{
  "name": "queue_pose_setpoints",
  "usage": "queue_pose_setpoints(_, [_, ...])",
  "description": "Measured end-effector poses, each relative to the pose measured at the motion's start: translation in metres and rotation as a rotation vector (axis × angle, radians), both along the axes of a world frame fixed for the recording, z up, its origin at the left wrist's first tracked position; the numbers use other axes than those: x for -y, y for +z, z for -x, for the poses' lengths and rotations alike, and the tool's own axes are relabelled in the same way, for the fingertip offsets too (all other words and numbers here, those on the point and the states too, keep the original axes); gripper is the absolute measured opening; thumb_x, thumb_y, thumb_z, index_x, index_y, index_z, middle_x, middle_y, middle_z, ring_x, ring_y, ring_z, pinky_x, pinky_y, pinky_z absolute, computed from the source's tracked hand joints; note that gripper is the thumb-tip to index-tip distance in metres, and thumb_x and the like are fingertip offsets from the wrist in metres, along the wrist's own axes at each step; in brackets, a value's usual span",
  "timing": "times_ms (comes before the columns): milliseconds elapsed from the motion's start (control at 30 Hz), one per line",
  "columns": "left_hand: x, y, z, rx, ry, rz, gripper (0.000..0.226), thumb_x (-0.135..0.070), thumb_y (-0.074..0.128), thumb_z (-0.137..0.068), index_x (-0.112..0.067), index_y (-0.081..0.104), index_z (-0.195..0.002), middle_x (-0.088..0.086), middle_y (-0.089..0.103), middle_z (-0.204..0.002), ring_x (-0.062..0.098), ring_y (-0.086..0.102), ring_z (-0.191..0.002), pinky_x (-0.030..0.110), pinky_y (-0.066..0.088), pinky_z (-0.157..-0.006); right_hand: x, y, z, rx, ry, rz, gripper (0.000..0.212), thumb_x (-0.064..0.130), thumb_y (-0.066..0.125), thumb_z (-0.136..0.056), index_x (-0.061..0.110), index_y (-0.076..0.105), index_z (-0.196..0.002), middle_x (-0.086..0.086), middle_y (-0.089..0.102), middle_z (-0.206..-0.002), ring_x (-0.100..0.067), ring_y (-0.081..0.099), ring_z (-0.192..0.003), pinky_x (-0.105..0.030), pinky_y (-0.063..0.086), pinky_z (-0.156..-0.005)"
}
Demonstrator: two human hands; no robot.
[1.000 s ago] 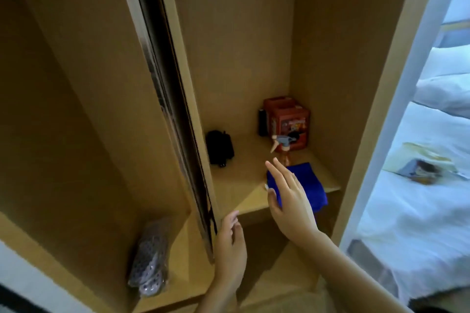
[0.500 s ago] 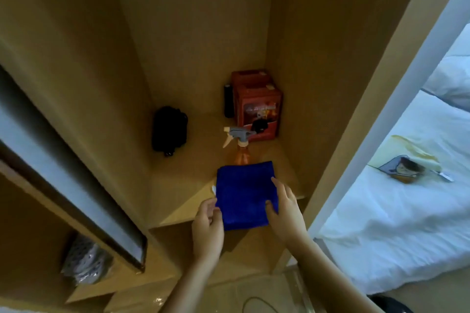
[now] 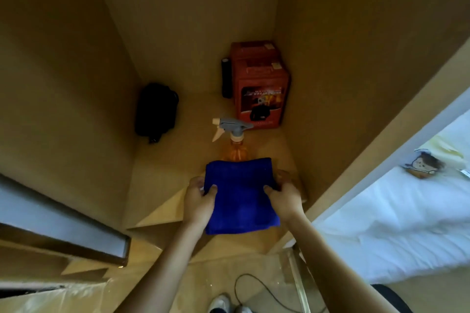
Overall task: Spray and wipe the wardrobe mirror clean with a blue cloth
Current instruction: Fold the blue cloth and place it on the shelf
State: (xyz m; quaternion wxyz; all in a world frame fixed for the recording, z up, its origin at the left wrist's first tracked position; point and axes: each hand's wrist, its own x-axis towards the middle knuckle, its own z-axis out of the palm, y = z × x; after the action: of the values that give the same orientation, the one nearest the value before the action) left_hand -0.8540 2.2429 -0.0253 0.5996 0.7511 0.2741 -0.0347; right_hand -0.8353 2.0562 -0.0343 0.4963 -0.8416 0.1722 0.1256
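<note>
Inside wardrobe, looking down at a shelf (image 3: pixel 157 213). Blue cloth (image 3: pixel 240 195) folded into a rough square, held at the shelf's front edge, its near part hanging past the edge. Left hand (image 3: pixel 199 199) grips the cloth's left side, thumb on top, fingers (image 3: pixel 195 181) curled under. Right hand (image 3: pixel 286 194) grips the right side the same way (thumb on top, the rest tucked behind the fabric). Both hands closed on the cloth.

Spray bottle (image 3: pixel 234 140) stands upright just behind the cloth, orange liquid, grey trigger head, nozzle pointing left; its lower body is hidden by the cloth's far edge.

Further back: red box (image 3: pixel 260 94) in the right rear corner, slim black cylinder (image 3: pixel 226 79) touching its left side. Black pouch (image 3: pixel 156 109) against the left wall, well apart from the bottle.

Sliding door edge (image 3: pixel 63 226) at lower left. Bed with white sheet (image 3: pixel 396 226) to the right, outside the wardrobe. Dark cable (image 3: pixel 256 290) on the floor below.
</note>
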Motion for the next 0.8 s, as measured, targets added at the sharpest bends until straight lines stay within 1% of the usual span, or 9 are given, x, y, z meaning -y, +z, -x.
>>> queue_pose_setpoints(67, [-0.002,-0.004,-0.009,-0.032,-0.005,-0.002,0.036,-0.019,0.058,-0.096,-0.013,0.047,-0.130,-0.005,0.053,-0.103,0.014,0.053,-0.094,0.028,0.043,-0.078,-0.001,-0.002,-0.010,-0.035,0.007,-0.001,0.054,0.021,0.057,-0.096,0.016,0.034,-0.145,-0.008,0.051,-0.138,-0.028,0.052,-0.119,-0.029,0.040,-0.084])
queue_pose_setpoints(100, [-0.003,-0.007,-0.015,-0.050,-0.006,-0.004,0.040,-0.020,0.060,-0.095,-0.011,0.046,-0.131,-0.004,0.053,-0.106,0.016,0.053,-0.096,0.029,0.044,-0.080,-0.002,-0.002,-0.015,-0.056,0.013,0.005,0.055,0.022,0.058,-0.096,0.015,0.033,-0.145,-0.009,0.050,-0.139,-0.028,0.052,-0.119,-0.029,0.040,-0.084])
queue_pose_setpoints(200, [-0.006,-0.012,-0.029,-0.096,-0.028,-0.011,0.050,-0.025,0.066,-0.091,-0.009,0.045,-0.132,0.005,0.057,-0.118,0.024,0.056,-0.105,0.039,0.049,-0.093,-0.004,-0.002,-0.027,-0.116,0.008,-0.008,0.061,0.025,0.062,-0.094,0.015,0.031,-0.146,-0.007,0.047,-0.142,-0.028,0.050,-0.124,-0.031,0.042,-0.089])
queue_pose_setpoints(333, [-0.007,-0.019,-0.039,-0.151,-0.079,-0.008,0.035,-0.026,0.068,-0.089,-0.009,0.056,-0.117,0.007,0.063,-0.113,0.027,0.061,-0.101,0.046,0.052,-0.092,-0.006,-0.006,-0.037,-0.178,0.002,-0.048,0.057,0.023,0.066,-0.090,0.010,0.041,-0.139,-0.010,0.052,-0.138,-0.029,0.051,-0.122,-0.037,0.045,-0.096])
queue_pose_setpoints(400, [-0.009,-0.022,-0.040,-0.166,-0.067,0.005,0.031,-0.025,0.066,-0.090,-0.007,0.057,-0.114,0.008,0.063,-0.111,0.028,0.061,-0.101,0.047,0.052,-0.092,-0.007,-0.004,-0.039,-0.217,-0.020,-0.098,0.050,0.021,0.066,-0.090,0.008,0.047,-0.135,-0.010,0.054,-0.135,-0.029,0.052,-0.121,-0.037,0.045,-0.094])
queue_pose_setpoints(533, [-0.010,-0.020,-0.036,-0.137,-0.087,-0.080,0.021,-0.026,0.059,-0.095,-0.009,0.056,-0.105,0.007,0.060,-0.110,0.026,0.059,-0.101,0.043,0.051,-0.090,-0.004,-0.001,-0.037,-0.215,-0.013,-0.154,0.047,0.021,0.064,-0.092,0.008,0.049,-0.134,-0.008,0.055,-0.134,-0.029,0.052,-0.120,-0.036,0.044,-0.092])
queue_pose_setpoints(633, [-0.010,-0.017,-0.027,-0.061,-0.088,-0.037,0.010,-0.024,0.054,-0.098,-0.014,0.056,-0.097,0.009,0.062,-0.104,0.026,0.061,-0.095,0.039,0.051,-0.080,-0.005,0.004,-0.030,-0.146,0.002,-0.172,0.039,0.021,0.063,-0.093,0.011,0.052,-0.129,-0.005,0.059,-0.127,-0.025,0.055,-0.112,-0.040,0.046,-0.094])
queue_pose_setpoints(700, [-0.007,-0.010,-0.019,-0.017,-0.071,0.021,0.007,-0.023,0.050,-0.100,-0.017,0.052,-0.101,0.005,0.062,-0.101,0.021,0.061,-0.093,0.035,0.050,-0.076,-0.006,0.007,-0.023,-0.100,0.003,-0.179,0.035,0.023,0.061,-0.093,0.014,0.052,-0.126,-0.001,0.059,-0.123,-0.023,0.055,-0.108,-0.041,0.047,-0.095])
queue_pose_setpoints(800, [-0.007,-0.002,-0.006,0.038,-0.065,0.057,0.015,-0.023,0.049,-0.100,-0.015,0.048,-0.114,0.003,0.062,-0.105,0.019,0.061,-0.094,0.040,0.053,-0.082,-0.008,0.010,-0.009,-0.042,0.000,-0.198,0.037,0.027,0.059,-0.095,0.016,0.050,-0.128,-0.001,0.061,-0.121,-0.024,0.058,-0.107,-0.049,0.048,-0.098])
